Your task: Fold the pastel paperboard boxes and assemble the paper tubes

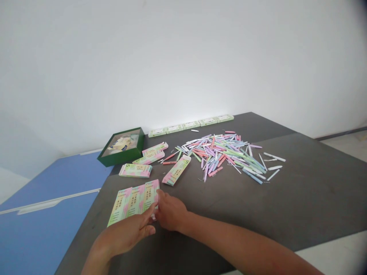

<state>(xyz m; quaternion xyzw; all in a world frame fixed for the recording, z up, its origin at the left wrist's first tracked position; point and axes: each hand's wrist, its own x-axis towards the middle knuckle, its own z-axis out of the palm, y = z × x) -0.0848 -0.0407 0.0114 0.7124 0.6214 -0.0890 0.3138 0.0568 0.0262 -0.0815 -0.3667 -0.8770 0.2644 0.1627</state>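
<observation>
Three small pink-and-green printed cartons (133,198) lie side by side, faces up, near the table's left edge. My left hand (134,231) reaches across their near ends, fingers stretched to the right and thumb apart below. Against the right side of the rightmost carton is my right hand (171,210), its fingers curled at the edge; the fingertips are partly hidden. The hands nearly meet at that corner. Just beyond them lie a separate carton (177,170) with its end flap out and another carton (135,170) to its left.
A large loose pile of pastel pen-like sticks (219,152) spreads over the dark table (258,214). Behind stand a green open box (123,156) with packets inside, and a row of flat pale-green boxes (191,125) along the wall. More cartons (153,152) lie beside the green box.
</observation>
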